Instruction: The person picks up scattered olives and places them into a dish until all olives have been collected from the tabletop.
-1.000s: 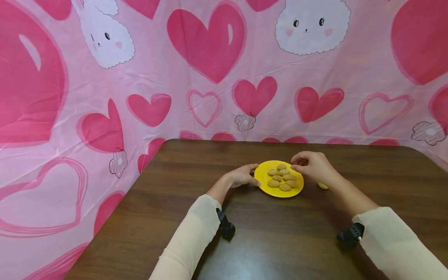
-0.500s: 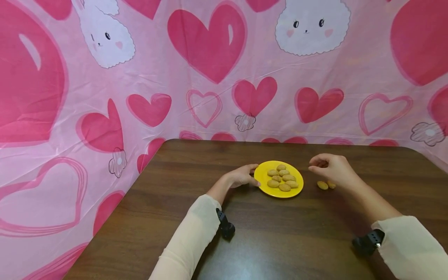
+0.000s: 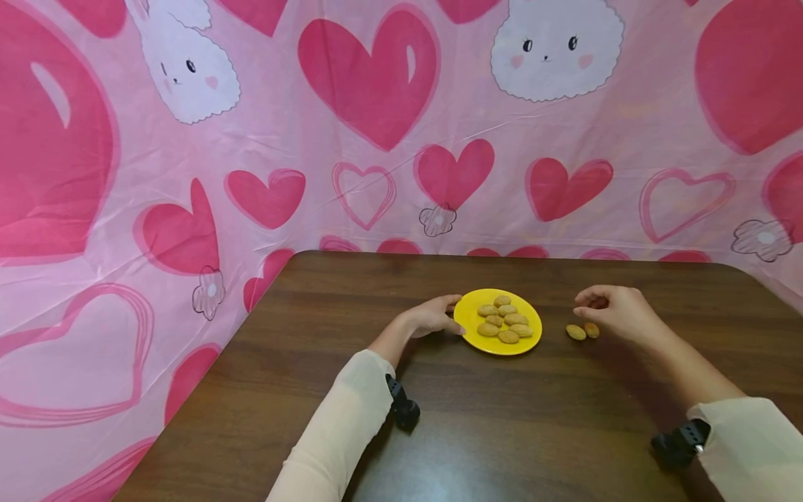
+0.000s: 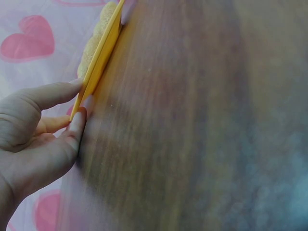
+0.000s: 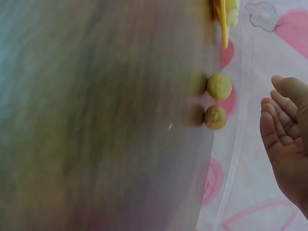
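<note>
A yellow plate (image 3: 472, 339) lies on the table, bearing several oval, tan, nut-like pieces (image 3: 488, 329). At its left edge, my left hand (image 3: 433, 317) holds the rim; the left wrist view shows the thumb and fingers (image 4: 60, 94) on either side of it. To the right of the plate, two more nut-like pieces rest side by side on the wood, one paler piece (image 3: 575, 332) and one browner piece (image 3: 592, 330). Just above and right of them is my right hand (image 3: 617, 310), its fingers loosely bent. In the right wrist view nothing shows between its fingertips.
The dark brown wooden table (image 3: 502, 418) has rounded far corners. Behind it and to its left hangs a pink cloth (image 3: 376, 188) printed with hearts and white animal faces. A black camera is strapped to each wrist.
My right hand has moved from the plate's right edge to the right, uncovering the two pieces on the table. My left hand and the plate have stayed in place.
</note>
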The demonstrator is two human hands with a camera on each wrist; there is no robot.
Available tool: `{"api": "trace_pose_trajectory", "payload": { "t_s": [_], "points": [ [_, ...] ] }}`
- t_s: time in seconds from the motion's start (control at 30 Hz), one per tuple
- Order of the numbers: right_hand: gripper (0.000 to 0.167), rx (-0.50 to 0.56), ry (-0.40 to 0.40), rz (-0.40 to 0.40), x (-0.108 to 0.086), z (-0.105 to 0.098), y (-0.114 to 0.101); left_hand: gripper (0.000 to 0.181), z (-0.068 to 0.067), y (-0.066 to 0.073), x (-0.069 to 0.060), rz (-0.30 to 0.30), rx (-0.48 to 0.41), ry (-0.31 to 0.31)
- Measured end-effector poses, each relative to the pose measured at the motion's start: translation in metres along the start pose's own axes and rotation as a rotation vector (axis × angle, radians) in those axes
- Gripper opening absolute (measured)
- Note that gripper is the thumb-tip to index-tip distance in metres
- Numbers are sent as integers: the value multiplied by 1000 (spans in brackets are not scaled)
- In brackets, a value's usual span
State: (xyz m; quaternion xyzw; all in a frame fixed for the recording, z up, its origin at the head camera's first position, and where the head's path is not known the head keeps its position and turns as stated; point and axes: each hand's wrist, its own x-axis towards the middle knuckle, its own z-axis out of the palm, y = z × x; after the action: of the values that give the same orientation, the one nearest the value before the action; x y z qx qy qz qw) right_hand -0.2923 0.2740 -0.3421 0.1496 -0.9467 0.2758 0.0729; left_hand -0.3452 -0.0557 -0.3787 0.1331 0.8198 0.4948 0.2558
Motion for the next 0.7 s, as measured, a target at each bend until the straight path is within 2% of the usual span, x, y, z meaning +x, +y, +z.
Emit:
{"api": "trace_pose_trajectory", "payload": {
  "t_s": [0.13,0.37,0.6,0.7],
  "points": [
    [25,-24,-34,13,-3,-1,8,77,0,1,-1,0,-3,0],
    [24,-68,-78,-19,-5,-2,18,78,0,1,-2,9,2,-3],
    [27,-88,-184,10,-4,-2,24,78,0,1,-2,14,-3,-5],
    [27,-99,-205,13,-4,-2,26,78,0,1,-1,14,-4,-5]
  ]
}}
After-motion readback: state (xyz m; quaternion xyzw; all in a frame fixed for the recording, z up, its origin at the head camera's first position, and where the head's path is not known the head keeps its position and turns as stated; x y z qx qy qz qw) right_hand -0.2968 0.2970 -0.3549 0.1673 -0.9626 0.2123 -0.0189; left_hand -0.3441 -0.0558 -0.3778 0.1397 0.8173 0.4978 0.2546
